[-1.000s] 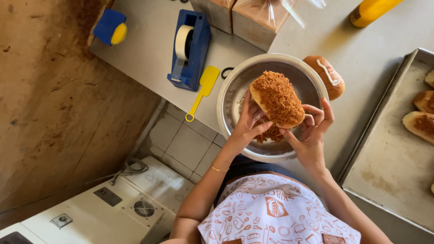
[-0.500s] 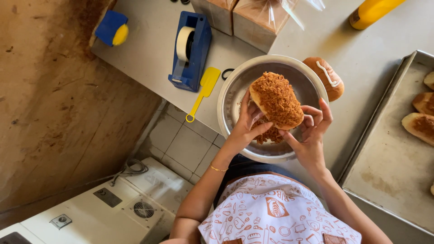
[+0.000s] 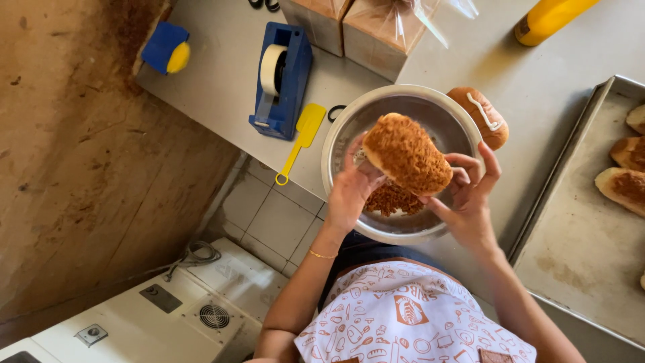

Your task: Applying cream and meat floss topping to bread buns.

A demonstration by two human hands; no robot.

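Over a round metal bowl (image 3: 430,106) I hold a long bun coated in brown crumbs (image 3: 406,153). My left hand (image 3: 351,191) grips its near left side and my right hand (image 3: 467,195) cups its right end, fingers spread along it. A heap of loose brown crumbs (image 3: 392,199) lies in the bowl's bottom, right under the bun. The bowl overhangs the near edge of the grey steel table (image 3: 222,81).
A plain bun with a white stripe (image 3: 481,115) sits behind the bowl. A metal tray (image 3: 578,249) with filled buns (image 3: 621,185) lies at the right. On the table: blue tape dispenser (image 3: 282,81), yellow scraper (image 3: 300,141), bagged loaves (image 3: 376,27), yellow bottle (image 3: 547,19). White machine (image 3: 161,309) below.
The crumbed bun has turned slightly in my hands and stays over the bowl. My fingers have shifted a little around it.
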